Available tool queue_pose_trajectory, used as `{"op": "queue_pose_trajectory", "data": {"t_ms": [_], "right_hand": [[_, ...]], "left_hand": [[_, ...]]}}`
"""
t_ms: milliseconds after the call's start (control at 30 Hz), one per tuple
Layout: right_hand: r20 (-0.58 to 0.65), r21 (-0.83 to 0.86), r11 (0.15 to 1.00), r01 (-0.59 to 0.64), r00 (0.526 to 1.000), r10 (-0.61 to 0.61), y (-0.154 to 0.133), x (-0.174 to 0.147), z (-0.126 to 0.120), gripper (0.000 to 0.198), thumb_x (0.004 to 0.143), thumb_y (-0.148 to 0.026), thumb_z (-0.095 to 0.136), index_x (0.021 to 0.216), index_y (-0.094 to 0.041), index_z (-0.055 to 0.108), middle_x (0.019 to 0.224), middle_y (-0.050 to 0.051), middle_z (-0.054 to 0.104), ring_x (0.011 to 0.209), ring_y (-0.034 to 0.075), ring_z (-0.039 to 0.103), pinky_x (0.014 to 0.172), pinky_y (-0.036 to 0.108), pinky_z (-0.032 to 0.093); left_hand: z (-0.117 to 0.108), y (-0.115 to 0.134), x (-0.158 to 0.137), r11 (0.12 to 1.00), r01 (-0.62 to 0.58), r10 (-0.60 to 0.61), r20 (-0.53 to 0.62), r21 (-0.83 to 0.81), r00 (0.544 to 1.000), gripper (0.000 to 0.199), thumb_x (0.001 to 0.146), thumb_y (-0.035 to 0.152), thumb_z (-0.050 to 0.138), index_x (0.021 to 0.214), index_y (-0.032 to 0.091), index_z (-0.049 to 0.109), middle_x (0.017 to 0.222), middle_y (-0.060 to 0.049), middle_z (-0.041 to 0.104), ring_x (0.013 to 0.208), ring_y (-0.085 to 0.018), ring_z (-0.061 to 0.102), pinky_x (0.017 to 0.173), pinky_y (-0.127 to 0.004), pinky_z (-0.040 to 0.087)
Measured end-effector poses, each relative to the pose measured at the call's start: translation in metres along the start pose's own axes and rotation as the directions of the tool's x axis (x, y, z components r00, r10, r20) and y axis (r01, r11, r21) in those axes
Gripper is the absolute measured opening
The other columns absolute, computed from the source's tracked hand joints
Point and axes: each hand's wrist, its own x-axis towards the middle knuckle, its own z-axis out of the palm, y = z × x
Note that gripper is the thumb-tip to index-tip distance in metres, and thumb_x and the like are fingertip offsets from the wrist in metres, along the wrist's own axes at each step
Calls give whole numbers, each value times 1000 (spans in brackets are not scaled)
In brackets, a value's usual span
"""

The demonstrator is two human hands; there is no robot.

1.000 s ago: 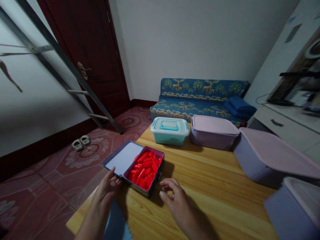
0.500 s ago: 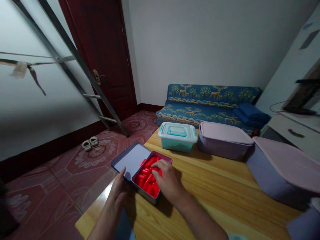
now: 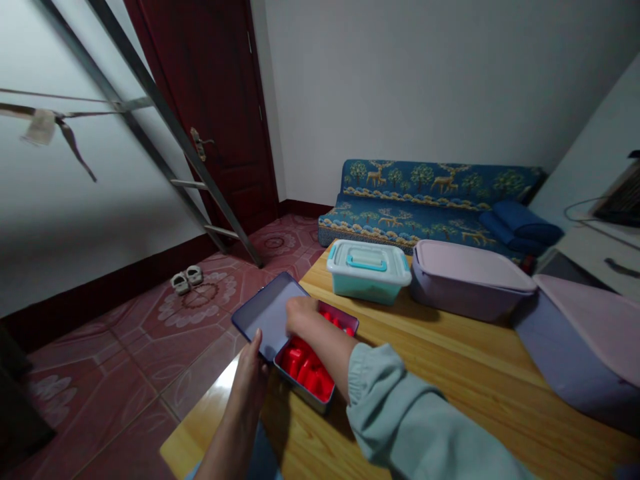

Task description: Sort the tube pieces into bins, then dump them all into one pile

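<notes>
A hinged box (image 3: 309, 395) stands on the wooden table with its lid (image 3: 265, 313) laid back to the left. Red, shiny pieces (image 3: 305, 367) fill its inside; their exact kind is not clear. At the lid's near edge, my left hand (image 3: 250, 380) has its thumb on top and the fingers under or behind, gripping it. My right hand (image 3: 301, 315) bends down over the hinge side of the box, between lid and red pieces. Its fingers are hidden behind the back of the hand, so whatever it may hold cannot be seen.
Behind the box stands a teal bin (image 3: 367, 273) with a handled lid. Two lilac lidded bins, one at the back (image 3: 465, 280) and one at right (image 3: 575, 347), line the table. A patterned sofa (image 3: 400, 207), a leaning ladder (image 3: 170, 140) and slippers (image 3: 186, 280) are beyond.
My right hand has moved left and away from me, from the middle of the red pieces to the hinge side, its sleeve now showing. My left hand stays at the lid. The view has shifted slightly.
</notes>
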Motion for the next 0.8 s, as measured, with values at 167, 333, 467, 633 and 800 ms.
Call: {"op": "queue_pose_trajectory", "data": {"t_ms": [167,333,467,633,800], "right_hand": [[-82,89,996,-13,996,21,4,-9,7,29,56,-12,79,85,-13,72,95,19,72,92,32,69,74,39,54],[-365,287,956,66,930,45,32,-43,-2,19,85,-31,59,96,-19,70,102,7,70,95,16,65,82,25,48],[-508,458,875,157,854,113,66,-80,-5,16,81,-33,66,86,-19,71,90,4,68,86,15,63,79,25,46],[-549,465,868,175,826,127,106,-140,-7,14,78,-25,68,91,-20,71,96,5,67,94,18,61,85,29,45],[-576,596,791,136,759,304,139,-202,1,19,81,-33,60,93,-21,68,99,7,68,93,20,62,84,33,47]], "left_hand": [[-1,0,1,999,22,-22,-21,-36,1000,19,92,26,51,98,14,64,84,-7,71,65,-14,69,59,-22,56],[4,1,-2,1000,13,-13,-36,-17,999,19,93,24,49,95,13,64,78,-7,70,64,-15,68,60,-24,57],[7,5,-9,990,-116,117,-10,82,993,16,89,24,54,98,17,65,92,-8,71,84,-19,70,71,-28,57],[10,17,-30,927,-286,258,142,243,956,31,66,15,77,96,20,70,106,-5,70,119,-26,55,97,-30,47],[20,18,-59,549,-659,149,716,514,682,56,50,26,87,104,30,73,134,-5,57,139,-36,29,117,-48,8]]}}
